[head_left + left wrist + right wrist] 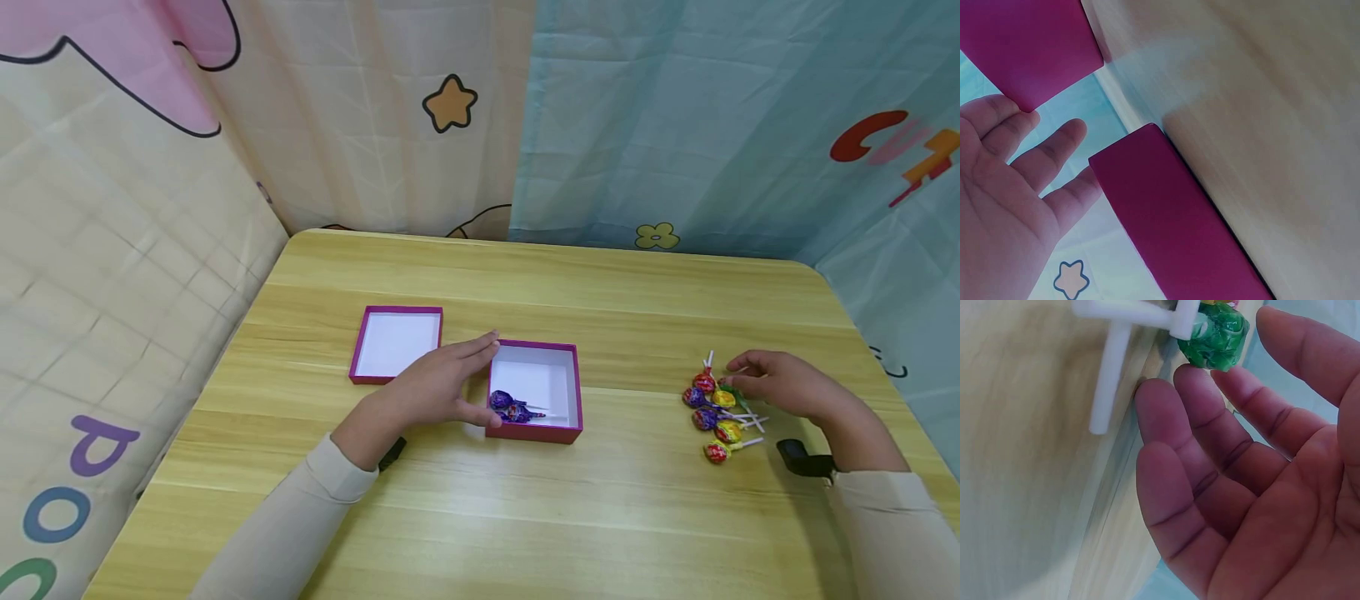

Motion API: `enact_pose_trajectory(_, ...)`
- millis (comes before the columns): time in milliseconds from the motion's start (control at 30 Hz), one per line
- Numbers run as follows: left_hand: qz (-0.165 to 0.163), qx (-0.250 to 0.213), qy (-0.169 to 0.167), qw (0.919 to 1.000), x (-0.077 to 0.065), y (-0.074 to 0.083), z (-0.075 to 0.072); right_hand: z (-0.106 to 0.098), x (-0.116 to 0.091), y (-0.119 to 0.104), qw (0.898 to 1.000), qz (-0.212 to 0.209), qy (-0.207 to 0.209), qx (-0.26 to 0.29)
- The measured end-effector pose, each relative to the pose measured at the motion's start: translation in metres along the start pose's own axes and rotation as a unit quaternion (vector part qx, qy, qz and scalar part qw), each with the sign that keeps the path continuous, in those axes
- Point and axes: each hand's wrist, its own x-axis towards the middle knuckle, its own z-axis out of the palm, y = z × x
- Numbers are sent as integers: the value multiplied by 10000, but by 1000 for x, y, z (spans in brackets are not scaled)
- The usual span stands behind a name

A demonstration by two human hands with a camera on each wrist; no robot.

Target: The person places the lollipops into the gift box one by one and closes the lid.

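A: Container status?

B: Open box [581,392] sat mid-table [637,517]. Magenta-red outside, white inside. Contents: at least two purple lollipops [501,399], heads bunched at the near left corner, sticks pointing right.

A: Second tray on the left?

B: Looked like the lid [397,342]. White inside faced up, magenta rim. Lay left of the box and slightly farther back, gap between them.

A: Left hand?

B: Left hand [435,383] was in that gap, partly covering the lid's near right corner. Fingers extended toward the box's far left corner, thumb at the near left one. Spanned the left wall, nothing clenched. Couldn't tell how firm the contact was.

A: Loose stock?

B: Pile of lollipops [705,419] on the table, well right of the box. Red, purple, yellow and green wrappers, most sticks pointing right, some crossed.

A: Right hand?

B: Right hand [787,385] was at the far right of the pile, forearm in from the near right, black mount [806,458] at the wrist. Right wrist view: fingers loosely bent, green lollipop [1216,337] just beside the fingertips, thumb apart from it.

A: So grasping?

B: No. Thumb and fingers weren't closed around it. Fingertip contact unclear. Green one lay in the pile, partly under the hand from above.
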Motion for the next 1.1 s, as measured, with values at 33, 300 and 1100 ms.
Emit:
enact_pose_trajectory(33,-2,-2,2,10000,0,0,0,0,0,0,10000,8,-9,16)
enact_pose_trajectory(300,-33,13,13,10000,0,0,2,1,1,-2,9999,34,-42,105)
enact_pose_trajectory(1100,-92,-14,3,10000,0,1,0,-8,-2,-4,9994,-45,-131,305)
